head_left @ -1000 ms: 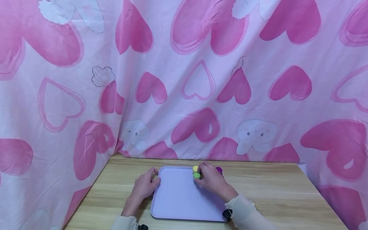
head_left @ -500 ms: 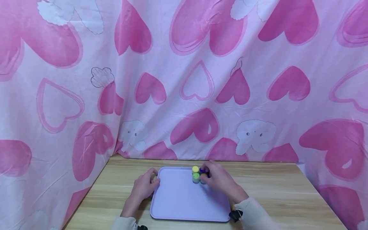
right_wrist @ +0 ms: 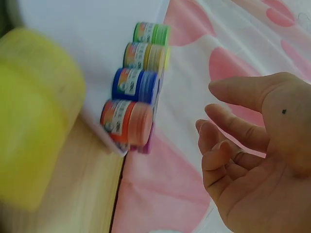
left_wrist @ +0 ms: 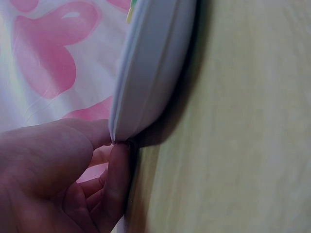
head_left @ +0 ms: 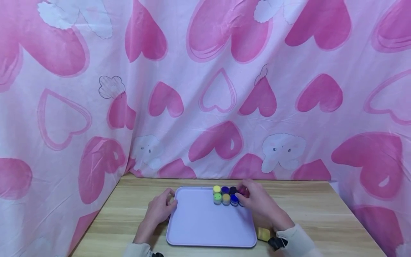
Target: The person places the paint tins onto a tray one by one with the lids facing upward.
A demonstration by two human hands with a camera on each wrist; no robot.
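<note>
A lilac tray (head_left: 208,225) lies on the table. Small paint jars stand in two rows along its far right part: a green jar (head_left: 217,198), a gold jar (head_left: 226,199), a blue jar (head_left: 234,200) and an orange-red jar (right_wrist: 127,122) form the near row. Behind them are a yellow jar (head_left: 217,189), a purple jar (head_left: 225,190), a black jar (head_left: 233,191) and a partly covered magenta one. My left hand (head_left: 159,208) pinches the tray's left rim between thumb and finger. Beside the jars' right end, my right hand (head_left: 257,198) has loosely bent fingers, apart from the jars and holding nothing.
On the wooden table (head_left: 308,214), a yellow object (head_left: 264,234) sits right of the tray's near corner, by my right wrist. It looms large and blurred in the right wrist view. A pink heart-patterned curtain (head_left: 221,142) hangs behind and at both sides.
My right hand has moved right along the jars and come away from them, uncovering more jars and the yellow object. The left hand keeps its place at the tray rim.
</note>
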